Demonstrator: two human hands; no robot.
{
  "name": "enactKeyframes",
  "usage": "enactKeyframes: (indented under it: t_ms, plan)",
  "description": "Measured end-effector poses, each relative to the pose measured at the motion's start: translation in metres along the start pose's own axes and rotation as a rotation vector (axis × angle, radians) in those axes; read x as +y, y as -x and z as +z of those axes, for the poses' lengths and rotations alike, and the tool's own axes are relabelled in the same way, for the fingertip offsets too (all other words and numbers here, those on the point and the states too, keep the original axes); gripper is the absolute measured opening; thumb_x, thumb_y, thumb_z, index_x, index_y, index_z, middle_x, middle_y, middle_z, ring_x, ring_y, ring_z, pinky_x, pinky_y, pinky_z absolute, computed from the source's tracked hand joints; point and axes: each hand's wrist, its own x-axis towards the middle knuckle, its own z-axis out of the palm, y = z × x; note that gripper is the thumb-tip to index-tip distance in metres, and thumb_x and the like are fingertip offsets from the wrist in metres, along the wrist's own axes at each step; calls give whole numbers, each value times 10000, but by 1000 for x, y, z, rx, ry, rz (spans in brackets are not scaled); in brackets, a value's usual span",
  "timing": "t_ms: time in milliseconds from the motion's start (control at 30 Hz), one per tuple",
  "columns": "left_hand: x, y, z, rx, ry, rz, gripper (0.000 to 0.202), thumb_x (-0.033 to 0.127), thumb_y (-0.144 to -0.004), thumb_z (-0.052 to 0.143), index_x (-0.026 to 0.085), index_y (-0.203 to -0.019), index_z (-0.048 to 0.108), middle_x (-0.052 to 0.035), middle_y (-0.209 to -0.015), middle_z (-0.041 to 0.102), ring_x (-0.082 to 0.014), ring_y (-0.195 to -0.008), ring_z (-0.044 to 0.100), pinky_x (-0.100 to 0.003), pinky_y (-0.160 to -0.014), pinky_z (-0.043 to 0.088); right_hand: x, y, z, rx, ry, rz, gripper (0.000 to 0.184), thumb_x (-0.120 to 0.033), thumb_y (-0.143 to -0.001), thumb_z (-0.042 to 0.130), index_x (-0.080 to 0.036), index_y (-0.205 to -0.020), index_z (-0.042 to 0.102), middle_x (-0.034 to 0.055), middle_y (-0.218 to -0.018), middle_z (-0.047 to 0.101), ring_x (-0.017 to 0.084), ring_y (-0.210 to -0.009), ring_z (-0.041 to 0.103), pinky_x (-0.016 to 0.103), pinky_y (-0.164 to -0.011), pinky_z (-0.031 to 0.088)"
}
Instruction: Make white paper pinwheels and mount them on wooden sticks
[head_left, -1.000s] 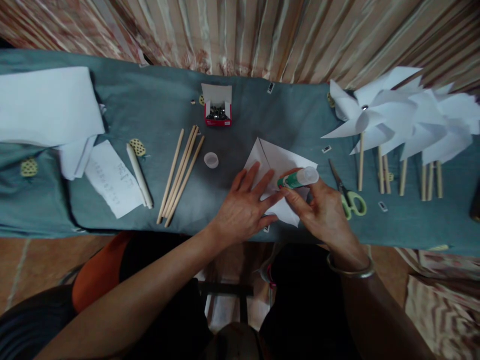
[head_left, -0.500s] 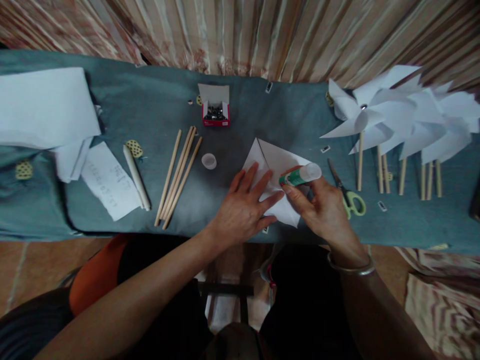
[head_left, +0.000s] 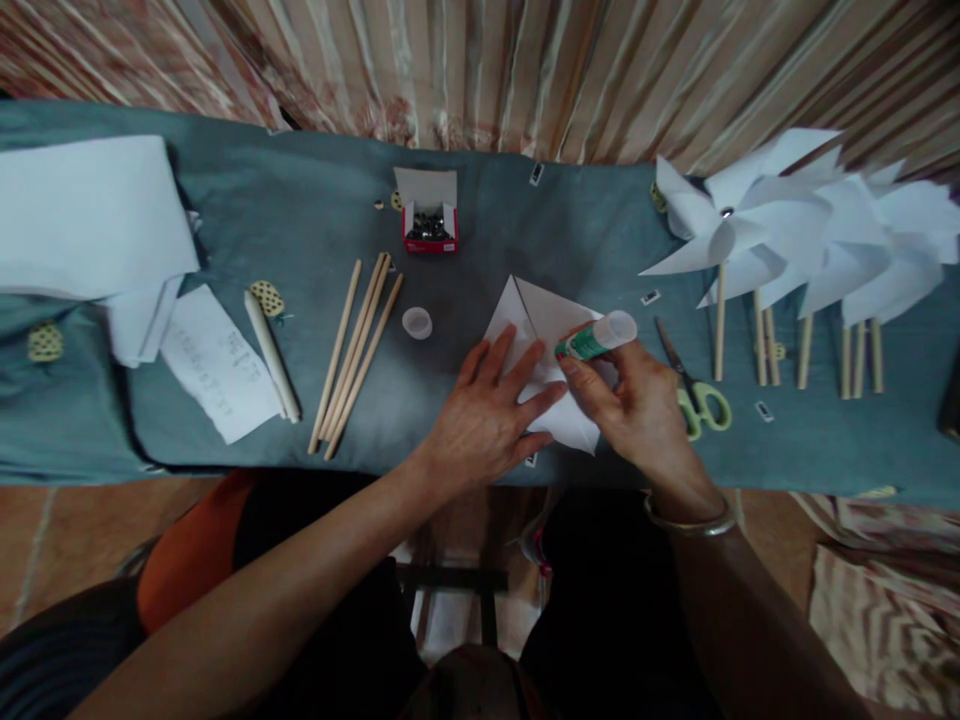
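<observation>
A white paper square [head_left: 559, 308], slit from its corners, lies on the cloth in front of me. Across its left part rests my left hand [head_left: 491, 410], flat with the fingers spread. My right hand [head_left: 634, 395] is wrapped round a green and white glue stick [head_left: 596, 338], tilted with its lower end down by the middle of the paper; that tip is hidden by my fingers. The glue stick's white cap [head_left: 417, 322] lies to the left of the paper. Scissors [head_left: 697, 395] with light green handles lie just right of my right hand.
Wooden sticks [head_left: 360, 350] lie left of the cap, behind them a red box [head_left: 430, 225] of metal pins. Finished paper pinwheels [head_left: 795, 220] on sticks overlap at the right. White sheets [head_left: 82, 215], a written note [head_left: 221, 365] and a rolled paper tube [head_left: 271, 355] are at the left.
My right hand has shifted slightly left with the glue stick over the paper, uncovering more of the scissors' handle. My left hand stays in place.
</observation>
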Motion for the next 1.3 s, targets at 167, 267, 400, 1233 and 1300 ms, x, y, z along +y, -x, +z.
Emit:
enactKeyframes:
  t_ms: [167, 267, 400, 1233, 1300]
  plan:
    - [0, 0, 2, 16, 5, 0, 553, 535, -902, 529, 299, -1400, 478, -110, -1579, 329, -382, -1491, 158, -626, -1141, 246, 0, -2, 2, -15, -23, 8, 242, -426, -889, 592, -211, -993, 631, 75, -906, 702, 248, -827, 670, 387, -739, 523]
    - [0, 0, 3, 20, 8, -2, 562, 541, -898, 533, 296, -1401, 476, -114, -1587, 310, -385, -1489, 160, -624, -1141, 247, -2, -3, 3, -28, -30, 2, 247, -419, -888, 588, -202, -998, 631, 86, -924, 703, 257, -837, 671, 398, -741, 526]
    - [0, 0, 2, 19, 3, -12, 564, 541, -889, 550, 292, -1391, 486, -123, -1584, 311, -395, -1482, 183, -625, -1134, 261, -3, -4, 5, -23, -26, -16, 242, -410, -882, 596, -199, -997, 633, 86, -911, 701, 254, -819, 669, 388, -713, 530]
    - [0, -1, 2, 18, -2, -15, 584, 578, -880, 536, 315, -1399, 483, -107, -1587, 310, -385, -1484, 182, -610, -1143, 251, -1, 6, -8, -87, 9, -44, 212, -375, -880, 591, -194, -985, 622, 79, -866, 693, 240, -764, 657, 350, -648, 505]
    - [0, -1, 2, 23, -5, -17, 578, 574, -878, 541, 318, -1394, 491, -109, -1580, 322, -386, -1483, 184, -605, -1143, 251, 2, 7, -8, -72, 12, -30, 238, -385, -877, 594, -183, -998, 625, 78, -854, 692, 230, -731, 650, 349, -644, 503]
